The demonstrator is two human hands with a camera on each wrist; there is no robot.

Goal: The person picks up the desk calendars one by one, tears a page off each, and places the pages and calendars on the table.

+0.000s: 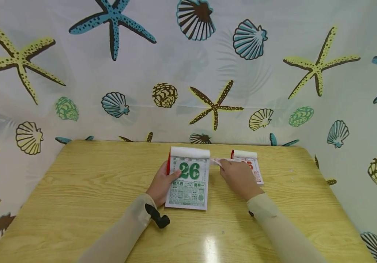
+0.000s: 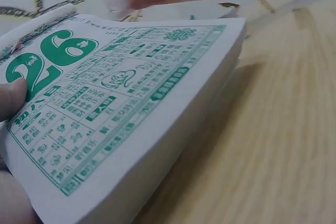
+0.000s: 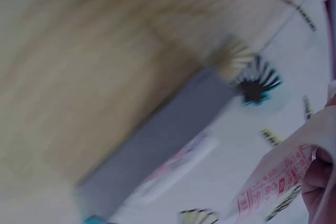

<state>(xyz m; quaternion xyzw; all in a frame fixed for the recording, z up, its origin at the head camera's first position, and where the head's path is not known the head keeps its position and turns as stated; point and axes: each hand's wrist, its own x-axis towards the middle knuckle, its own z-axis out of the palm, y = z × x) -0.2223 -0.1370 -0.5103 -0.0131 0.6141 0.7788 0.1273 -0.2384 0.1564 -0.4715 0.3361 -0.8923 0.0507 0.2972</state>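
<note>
My left hand (image 1: 164, 182) grips a thick tear-off calendar (image 1: 188, 197) by its left side, thumb on the front near a large green 26. The pad is tilted up above the table, its white top strip rolled over and a red edge showing at the left. In the left wrist view the green-printed page (image 2: 121, 77) fills much of the picture. Just right of the pad's upper edge, my right hand (image 1: 239, 178) pinches a thin paper sheet (image 1: 215, 161). Red print shows on that curled sheet (image 3: 275, 179) in the right wrist view.
Behind my right hand lies a smaller calendar (image 1: 258, 175) with red print, partly hidden, its white top rolled. Both are at the wooden table (image 1: 93, 175). A cloth (image 1: 162, 124) with starfish and shells hangs behind the table and at its sides.
</note>
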